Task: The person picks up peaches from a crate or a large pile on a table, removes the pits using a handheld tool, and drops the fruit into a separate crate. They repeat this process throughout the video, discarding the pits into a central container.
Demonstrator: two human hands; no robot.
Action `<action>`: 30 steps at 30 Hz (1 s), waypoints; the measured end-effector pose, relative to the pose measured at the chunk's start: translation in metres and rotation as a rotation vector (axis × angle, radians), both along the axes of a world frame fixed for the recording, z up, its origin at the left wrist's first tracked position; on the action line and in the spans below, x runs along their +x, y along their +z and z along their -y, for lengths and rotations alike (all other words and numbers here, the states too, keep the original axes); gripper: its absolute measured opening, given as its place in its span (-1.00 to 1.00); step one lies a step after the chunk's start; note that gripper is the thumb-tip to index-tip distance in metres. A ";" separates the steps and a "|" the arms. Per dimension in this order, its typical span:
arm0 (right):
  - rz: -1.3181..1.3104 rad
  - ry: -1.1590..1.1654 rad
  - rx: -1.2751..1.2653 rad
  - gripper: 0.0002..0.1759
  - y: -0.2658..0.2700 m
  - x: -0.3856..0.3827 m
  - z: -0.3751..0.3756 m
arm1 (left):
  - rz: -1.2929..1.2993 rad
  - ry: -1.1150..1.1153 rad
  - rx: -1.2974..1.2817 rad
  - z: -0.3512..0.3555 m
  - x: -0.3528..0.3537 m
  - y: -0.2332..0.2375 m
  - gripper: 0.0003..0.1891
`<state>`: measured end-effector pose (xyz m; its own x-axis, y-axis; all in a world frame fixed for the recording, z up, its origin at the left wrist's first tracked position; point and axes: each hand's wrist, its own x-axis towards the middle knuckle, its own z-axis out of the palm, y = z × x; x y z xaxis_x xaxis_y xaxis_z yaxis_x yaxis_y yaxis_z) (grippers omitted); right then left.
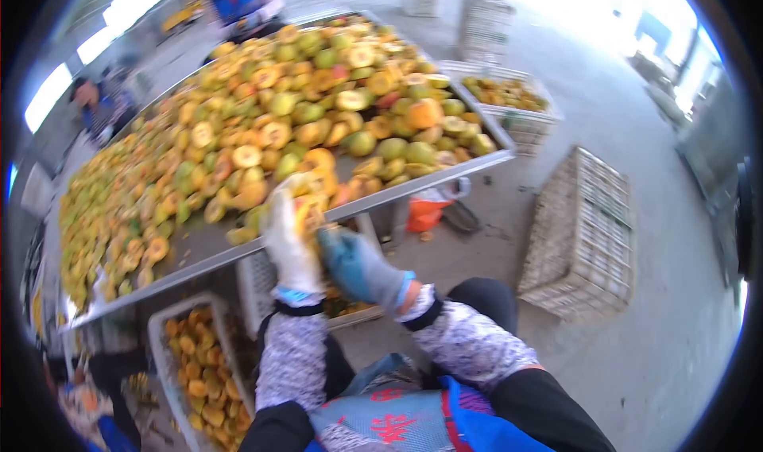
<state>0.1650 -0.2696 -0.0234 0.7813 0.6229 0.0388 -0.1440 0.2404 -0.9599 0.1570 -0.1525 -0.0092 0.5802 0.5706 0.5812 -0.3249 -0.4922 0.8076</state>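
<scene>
A metal-rimmed table point(413, 186) bears a wide heap of halved and whole yellow-green fruit point(246, 156). At its near edge my left hand point(289, 241), in a white glove, is closed round a cut orange-yellow fruit point(308, 212). My right hand point(358, 267), in a blue-grey glove, is closed close against the same fruit from the right. Whatever sits between its fingers is blurred and hidden.
Below the table are a crate of cut fruit point(171, 325) and another partly hidden crate point(253, 281). At the right stand a tall lattice crate point(584, 237) and a fruit-filled crate point(520, 120). Two people point(238, 3) point(99, 106) sit beyond the table. An orange bag point(423, 213) lies on the floor.
</scene>
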 end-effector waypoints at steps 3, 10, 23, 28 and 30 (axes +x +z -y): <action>0.118 0.051 -0.081 -0.64 -0.012 0.001 0.002 | -0.156 -0.162 -0.084 -0.006 -0.007 0.006 -0.65; 0.279 -0.189 -0.213 -0.56 -0.028 0.011 0.026 | -0.013 -0.300 -0.312 0.025 0.018 0.002 -0.45; -0.013 -0.203 -0.169 -0.48 0.023 -0.024 0.153 | -0.318 -0.644 -0.440 0.159 0.011 0.055 -0.41; 0.282 -0.266 -0.176 -0.51 -0.022 0.003 0.144 | -0.348 -0.616 -0.352 0.182 0.009 0.065 -0.37; 0.243 -0.205 -0.175 -0.53 -0.020 0.002 0.148 | -0.319 -0.616 -0.349 0.188 0.008 0.062 -0.37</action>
